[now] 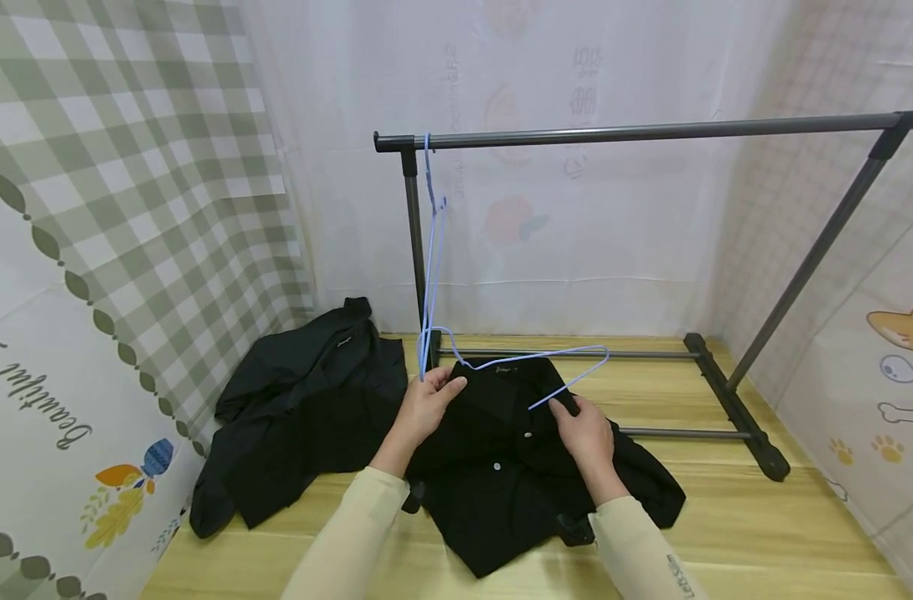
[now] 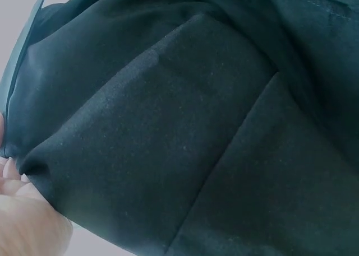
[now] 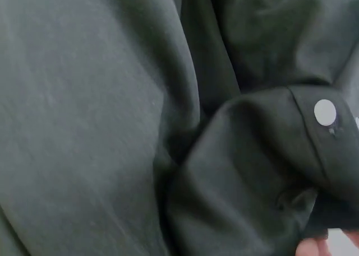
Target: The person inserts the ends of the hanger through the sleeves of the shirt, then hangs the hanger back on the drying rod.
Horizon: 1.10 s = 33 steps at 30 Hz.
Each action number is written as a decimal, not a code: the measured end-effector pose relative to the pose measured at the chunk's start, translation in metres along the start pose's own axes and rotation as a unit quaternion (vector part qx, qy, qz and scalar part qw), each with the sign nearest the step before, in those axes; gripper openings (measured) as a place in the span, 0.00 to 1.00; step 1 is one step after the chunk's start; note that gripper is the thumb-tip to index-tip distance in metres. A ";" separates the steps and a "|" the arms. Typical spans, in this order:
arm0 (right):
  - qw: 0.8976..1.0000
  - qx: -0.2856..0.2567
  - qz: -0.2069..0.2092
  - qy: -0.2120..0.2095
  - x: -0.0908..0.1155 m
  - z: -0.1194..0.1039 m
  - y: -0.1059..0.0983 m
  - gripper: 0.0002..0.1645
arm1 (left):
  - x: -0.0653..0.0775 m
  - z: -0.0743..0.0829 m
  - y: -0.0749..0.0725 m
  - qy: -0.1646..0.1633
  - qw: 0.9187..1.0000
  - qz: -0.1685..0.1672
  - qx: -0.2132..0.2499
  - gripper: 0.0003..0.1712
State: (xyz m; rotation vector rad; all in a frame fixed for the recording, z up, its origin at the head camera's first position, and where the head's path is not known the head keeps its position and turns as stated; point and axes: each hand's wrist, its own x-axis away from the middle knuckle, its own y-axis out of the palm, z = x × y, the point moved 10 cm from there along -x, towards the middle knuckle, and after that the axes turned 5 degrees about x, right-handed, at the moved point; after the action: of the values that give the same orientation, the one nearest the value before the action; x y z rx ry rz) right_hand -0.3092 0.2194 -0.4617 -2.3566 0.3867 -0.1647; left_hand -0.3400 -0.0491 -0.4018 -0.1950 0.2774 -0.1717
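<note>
A black button-up shirt [image 1: 494, 492] with white buttons is spread over the floor, its collar facing away from me. My left hand [image 1: 424, 408] pinches it by the upper left edge; in the left wrist view the fingertips [image 2: 12, 175] grip a corner of the cloth. On the other side, my right hand [image 1: 587, 437] pinches the front edge of the same shirt, beside a white button [image 3: 325, 112] in the right wrist view. A blue wire hanger [image 1: 531, 357] lies across the collar, its hook end close above the left hand and its lower bar reaching near the right fingertips.
A dark metal clothes rack [image 1: 636, 132] stands behind, with base bars on the wood-look floor [image 1: 824, 533]. More blue wire [image 1: 429, 250] hangs from its left end, down near my left hand. Another black garment [image 1: 313, 408] lies crumpled at left. Printed curtains surround the area.
</note>
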 end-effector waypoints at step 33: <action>0.967 0.036 0.247 -0.042 0.003 -0.015 -0.078 0.26 | 0.006 0.019 -0.005 0.187 0.937 0.051 -0.290 0.13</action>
State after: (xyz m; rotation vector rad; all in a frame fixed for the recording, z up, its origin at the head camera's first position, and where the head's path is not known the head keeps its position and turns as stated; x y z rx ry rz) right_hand -0.2919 0.2628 -0.3972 -2.1130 0.8928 0.1556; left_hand -0.3297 -0.0513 -0.3839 -0.7376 0.7160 -0.0162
